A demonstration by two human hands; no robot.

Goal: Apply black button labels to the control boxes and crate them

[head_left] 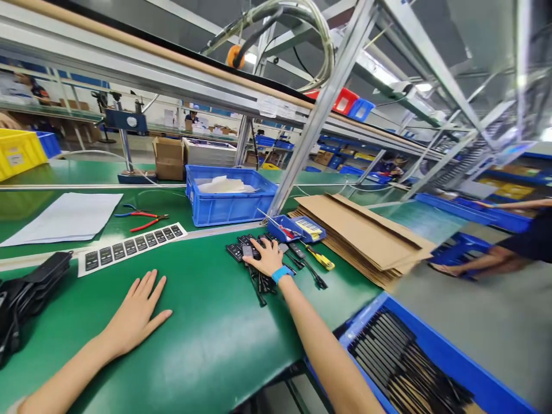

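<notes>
My left hand (134, 317) lies flat on the green tabletop (194, 333), fingers spread, holding nothing. Out to the right, my right hand (268, 259), with a blue band at the wrist, rests over a pile of small black boxes with short cables (257, 282). Its fingers are apart, and the thumb is by a box with a greyish face (247, 251); the palm hides part of the pile. A strip of black printed labels (131, 247) lies beyond my left hand. More black cabled devices (34, 293) are heaped at the left edge.
Red-and-blue pliers (144, 216) and white sheets (64, 215) lie at the back left. A blue bin (233, 210) stands behind the pile. Right of it are a yellow-handled tool (321, 260) and stacked cardboard (366, 230). A blue crate (457, 345) of black parts sits lower right.
</notes>
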